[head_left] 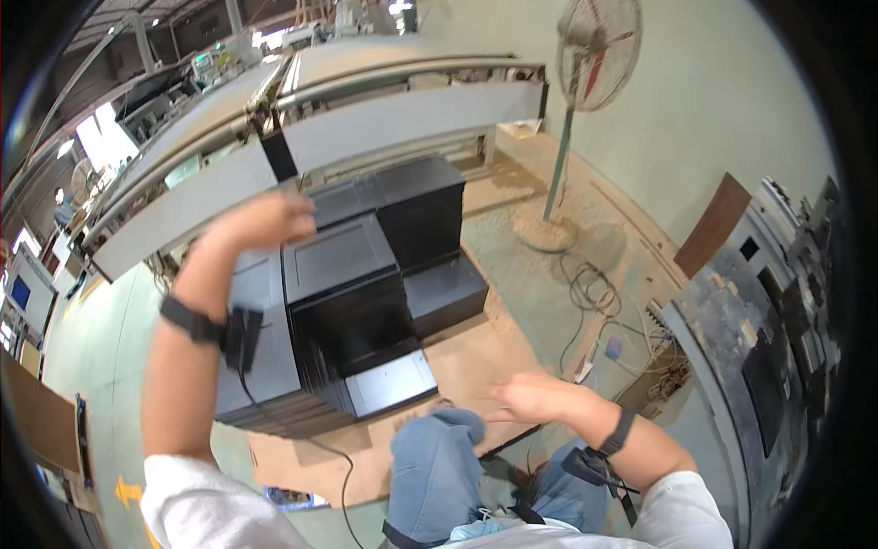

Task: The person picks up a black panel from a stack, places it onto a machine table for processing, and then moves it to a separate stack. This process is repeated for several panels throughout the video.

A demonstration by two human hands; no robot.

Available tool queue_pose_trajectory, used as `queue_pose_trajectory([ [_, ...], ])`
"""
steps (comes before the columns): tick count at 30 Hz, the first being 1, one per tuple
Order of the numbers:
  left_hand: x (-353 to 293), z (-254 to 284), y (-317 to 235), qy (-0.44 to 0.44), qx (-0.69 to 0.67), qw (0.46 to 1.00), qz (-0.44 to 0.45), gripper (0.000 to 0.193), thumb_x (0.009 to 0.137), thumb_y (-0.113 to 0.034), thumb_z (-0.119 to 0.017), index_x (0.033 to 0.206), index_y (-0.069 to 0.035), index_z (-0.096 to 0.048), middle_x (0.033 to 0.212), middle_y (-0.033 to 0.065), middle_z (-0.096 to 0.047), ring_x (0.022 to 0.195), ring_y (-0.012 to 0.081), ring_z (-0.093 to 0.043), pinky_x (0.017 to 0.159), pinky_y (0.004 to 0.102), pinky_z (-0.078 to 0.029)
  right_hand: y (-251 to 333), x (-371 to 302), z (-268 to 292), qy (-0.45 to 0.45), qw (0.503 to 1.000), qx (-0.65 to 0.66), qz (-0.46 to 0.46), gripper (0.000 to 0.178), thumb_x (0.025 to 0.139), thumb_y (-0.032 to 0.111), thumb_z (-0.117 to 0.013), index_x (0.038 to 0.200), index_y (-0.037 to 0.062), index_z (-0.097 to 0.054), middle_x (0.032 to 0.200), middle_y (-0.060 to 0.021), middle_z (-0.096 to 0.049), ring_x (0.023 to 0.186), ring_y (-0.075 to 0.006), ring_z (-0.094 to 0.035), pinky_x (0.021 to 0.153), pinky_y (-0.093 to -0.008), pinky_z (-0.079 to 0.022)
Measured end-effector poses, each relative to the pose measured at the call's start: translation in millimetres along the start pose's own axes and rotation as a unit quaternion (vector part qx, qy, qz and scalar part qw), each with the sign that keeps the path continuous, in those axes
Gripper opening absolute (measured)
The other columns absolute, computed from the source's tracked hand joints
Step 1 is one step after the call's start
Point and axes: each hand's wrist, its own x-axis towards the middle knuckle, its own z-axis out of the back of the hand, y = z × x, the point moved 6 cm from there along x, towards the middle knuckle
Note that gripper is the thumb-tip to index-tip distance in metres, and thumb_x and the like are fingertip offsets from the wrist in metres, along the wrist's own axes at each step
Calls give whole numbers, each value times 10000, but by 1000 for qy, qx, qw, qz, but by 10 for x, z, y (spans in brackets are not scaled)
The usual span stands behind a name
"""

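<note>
Over the back left of several stacks of black panels (338, 256), my left hand (270, 220) is raised. Its fingers look curled, but motion smears them, and I see nothing clearly held. My right hand (535, 399) hovers by my knee above a brown board (466, 357), fingers pointing left and apart, with nothing in them. The stacks differ in height, and their top panels show a recessed rectangular border. A lower stack (448, 288) lies at the right, and a panel catching bright light (391, 382) lies low at the front.
A long machine bed with rollers (412, 114) stands behind the stacks. A standing fan (599, 41) is at the back right, with coiled cables (594, 284) on the floor. Dark panels (750, 366) lean at the right. A cable (346, 494) runs down near my left leg.
</note>
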Motion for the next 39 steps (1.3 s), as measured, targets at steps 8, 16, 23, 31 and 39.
queue_pose_trajectory([
  [8, 1499, -301, 1872, -100, 119, 969, 194, 491, 882, -450, -557, 1104, -21, -650, 1079, 211, -652, 1032, 354, -612, 905, 400, -467, -369, 2093, -610, 102, 986, 49, 126, 415, 839, 363, -624, 1138, 78, -583, 838, -196, -655, 832, -379, -625, 730, -464, -493],
  [16, 2650, -1145, 3025, -131, 115, 953, 249, 669, 877, -568, -514, 1239, -7, -561, 1274, 249, -529, 1205, 369, -493, 1022, 409, -382, -456, 3313, -600, 113, 982, 110, 105, 388, 787, 353, -678, 1000, 31, -637, 881, -166, -683, 938, -357, -628, 775, -443, -510],
  [23, 3634, -1518, 3513, -59, 121, 967, 217, 1004, 702, -783, -536, 1320, 6, -474, 1337, 262, -461, 1266, 376, -426, 1060, 433, -338, -395, 3682, -418, -5, 978, 185, 94, 422, 814, 351, -635, 1039, -1, -577, 904, -217, -640, 926, -346, -603, 745, -498, -492],
  [31, 4086, -1732, 3681, -30, 33, 976, 214, 890, 720, -733, -575, 1213, 8, -557, 1171, 264, -590, 1141, 361, -551, 966, 403, -420, -506, 3685, -391, -35, 969, 237, 54, 272, 876, 220, -491, 910, -17, -618, 858, -205, -653, 801, -339, -621, 740, -498, -456],
  [39, 4080, -1845, 3853, -5, 46, 975, 216, 796, 811, -662, -532, 1257, -3, -541, 1211, 256, -572, 1166, 357, -533, 989, 394, -394, -562, 3676, -491, -172, 938, 301, 18, 314, 843, 258, -569, 971, -28, -583, 855, -206, -630, 818, -335, -616, 773, -433, -481],
])
